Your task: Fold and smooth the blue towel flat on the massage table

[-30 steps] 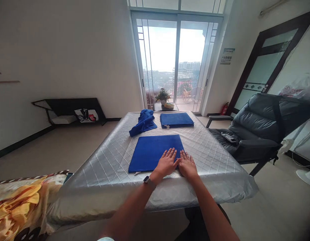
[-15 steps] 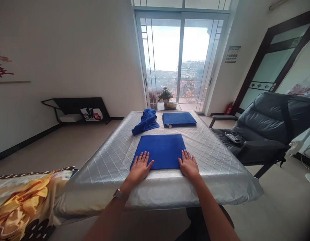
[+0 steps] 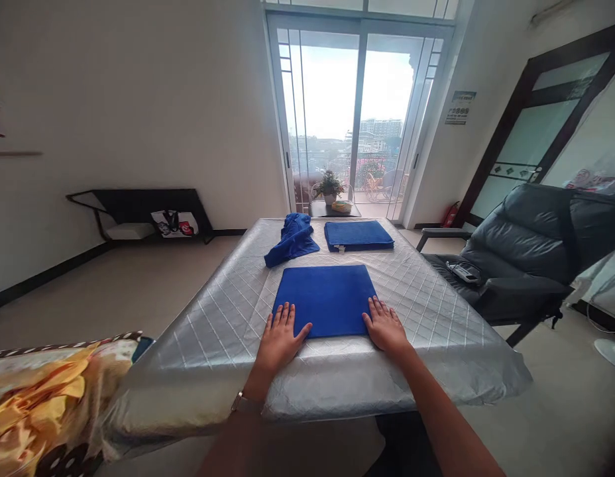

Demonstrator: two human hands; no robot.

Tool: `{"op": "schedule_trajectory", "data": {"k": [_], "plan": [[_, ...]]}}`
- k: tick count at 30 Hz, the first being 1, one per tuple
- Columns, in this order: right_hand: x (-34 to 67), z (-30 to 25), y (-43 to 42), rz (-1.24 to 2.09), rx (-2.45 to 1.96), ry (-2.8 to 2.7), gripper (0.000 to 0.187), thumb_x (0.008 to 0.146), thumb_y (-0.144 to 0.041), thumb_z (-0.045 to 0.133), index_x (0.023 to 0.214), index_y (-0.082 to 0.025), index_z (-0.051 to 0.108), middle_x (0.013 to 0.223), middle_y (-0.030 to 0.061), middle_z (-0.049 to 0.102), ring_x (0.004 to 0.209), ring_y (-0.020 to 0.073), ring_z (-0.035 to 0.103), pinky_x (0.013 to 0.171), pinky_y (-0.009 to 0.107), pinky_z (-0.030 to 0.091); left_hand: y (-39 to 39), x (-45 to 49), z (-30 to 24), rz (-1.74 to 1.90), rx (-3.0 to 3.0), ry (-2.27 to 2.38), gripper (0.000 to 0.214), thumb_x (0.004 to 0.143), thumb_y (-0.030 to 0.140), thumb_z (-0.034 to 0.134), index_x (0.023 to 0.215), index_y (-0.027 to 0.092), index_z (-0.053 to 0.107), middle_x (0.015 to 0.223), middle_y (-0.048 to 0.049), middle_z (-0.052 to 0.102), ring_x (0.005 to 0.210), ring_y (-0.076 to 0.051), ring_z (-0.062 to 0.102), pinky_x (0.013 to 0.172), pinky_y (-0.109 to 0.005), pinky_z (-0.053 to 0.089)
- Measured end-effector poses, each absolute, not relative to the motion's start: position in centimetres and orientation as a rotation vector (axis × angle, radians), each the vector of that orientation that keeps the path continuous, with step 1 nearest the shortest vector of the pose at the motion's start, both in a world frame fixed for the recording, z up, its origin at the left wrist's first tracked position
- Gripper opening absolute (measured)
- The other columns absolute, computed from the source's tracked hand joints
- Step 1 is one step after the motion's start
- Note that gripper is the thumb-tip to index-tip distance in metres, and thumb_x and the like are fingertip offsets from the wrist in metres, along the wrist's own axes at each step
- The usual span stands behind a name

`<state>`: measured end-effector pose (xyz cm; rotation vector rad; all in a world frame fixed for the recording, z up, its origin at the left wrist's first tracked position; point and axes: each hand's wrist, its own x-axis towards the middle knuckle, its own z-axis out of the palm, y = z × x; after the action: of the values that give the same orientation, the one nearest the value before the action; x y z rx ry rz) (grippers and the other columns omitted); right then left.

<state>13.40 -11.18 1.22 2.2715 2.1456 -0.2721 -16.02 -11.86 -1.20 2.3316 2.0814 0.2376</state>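
Note:
A folded blue towel (image 3: 326,297) lies flat near the front of a table with a silver quilted cover (image 3: 223,318). My left hand (image 3: 281,336) rests flat on the towel's near left corner, fingers stretched out. My right hand (image 3: 386,325) lies flat on the near right corner, fingers spread too. Neither hand holds anything. Farther back sit a neatly folded blue towel (image 3: 358,235) and, to its left, a crumpled blue towel (image 3: 292,241).
A black recliner chair (image 3: 526,255) with a remote on its seat stands right of the table. A patterned cushion (image 3: 44,404) lies at the lower left. Glass balcony doors (image 3: 357,119) and a potted plant (image 3: 330,187) are behind the table. A low black shelf (image 3: 138,212) leans against the left wall.
My left hand has slid from beside my right hand across the towel to its near left corner. The right hand has stayed at the right corner. The view has shifted slightly.

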Motion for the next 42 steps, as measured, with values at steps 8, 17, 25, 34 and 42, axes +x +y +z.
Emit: {"op": "schedule_trajectory", "data": {"k": [8, 17, 25, 34, 42], "plan": [[13.7, 2.9, -10.3, -0.241, 2.230, 2.145, 0.067, 0.106, -0.047, 0.017, 0.165, -0.014, 0.020, 0.171, 0.0043, 0.015, 0.157, 0.0212, 0.015, 0.126, 0.044, 0.011, -12.1, -15.8, -0.9, 0.251, 2.310, 2.066, 0.104, 0.092, 0.084, 0.021, 0.162, 0.008, 0.025, 0.168, -0.0147, 0.016, 0.157, -0.032, 0.016, 0.127, -0.050, 0.011], [13.8, 1.1, -7.9, -0.169, 2.305, 2.191, 0.065, 0.107, -0.041, 0.016, 0.165, -0.012, 0.017, 0.171, 0.0051, 0.014, 0.157, 0.0189, 0.012, 0.127, 0.040, 0.006, -12.2, -16.0, -1.0, 0.221, 2.306, 2.092, 0.102, 0.092, 0.084, 0.023, 0.162, 0.009, 0.024, 0.168, -0.0145, 0.017, 0.156, -0.032, 0.017, 0.127, -0.051, 0.012], [13.9, 0.7, -7.9, -0.184, 2.321, 2.222, 0.066, 0.106, -0.042, 0.018, 0.164, -0.011, 0.019, 0.171, 0.0053, 0.015, 0.157, 0.0200, 0.013, 0.127, 0.042, 0.007, -11.9, -11.2, 1.9, 0.453, 2.542, 1.900, 0.086, 0.100, 0.071, 0.020, 0.162, 0.012, 0.027, 0.168, -0.0114, 0.025, 0.156, -0.028, 0.020, 0.128, -0.045, 0.016], [14.5, 0.9, -8.4, -0.155, 2.232, 2.261, 0.064, 0.103, -0.031, 0.024, 0.165, -0.014, 0.017, 0.172, 0.0034, 0.011, 0.158, 0.0203, 0.010, 0.127, 0.040, 0.008, -6.2, 2.3, 1.5, 0.363, 2.749, 1.340, 0.075, 0.105, 0.059, 0.013, 0.160, 0.012, 0.032, 0.166, -0.0127, 0.031, 0.156, -0.024, 0.022, 0.127, -0.043, 0.018], [13.9, 1.0, -8.1, -0.208, 2.352, 2.243, 0.067, 0.106, -0.043, 0.018, 0.164, -0.011, 0.021, 0.170, 0.0044, 0.017, 0.157, 0.0195, 0.015, 0.127, 0.040, 0.007, -4.5, -7.8, 0.0, 0.234, 2.506, 1.710, 0.079, 0.103, 0.065, 0.014, 0.162, 0.013, 0.027, 0.168, -0.0122, 0.024, 0.157, -0.025, 0.017, 0.127, -0.047, 0.015]]}}
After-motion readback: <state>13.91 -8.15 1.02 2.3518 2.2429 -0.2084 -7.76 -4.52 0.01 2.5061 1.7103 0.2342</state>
